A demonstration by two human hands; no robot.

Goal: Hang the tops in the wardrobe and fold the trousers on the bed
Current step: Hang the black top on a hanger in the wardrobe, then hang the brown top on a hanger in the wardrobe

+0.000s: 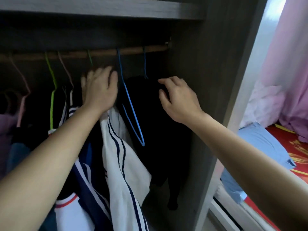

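Note:
Inside the wardrobe a wooden rail point(133, 50) carries several hangers. My left hand point(100, 89) lies flat, fingers straight, against the top of a white top with dark stripes point(123, 164) hung on a green hanger point(90, 58). An empty blue hanger point(131, 112) dangles just to its right. Further right a black garment point(158, 130) hangs on another blue hanger point(145, 64). My right hand point(176, 99) hovers at the black garment's shoulder with fingers loosely curled, holding nothing.
More clothes hang at the left on lime point(52, 97) and pink hangers point(23, 100). The wardrobe's side wall point(208, 80) stands close on the right. Beyond it lies the bed point(300, 157) with a blue cloth point(260, 147) and a pink curtain point(286, 64).

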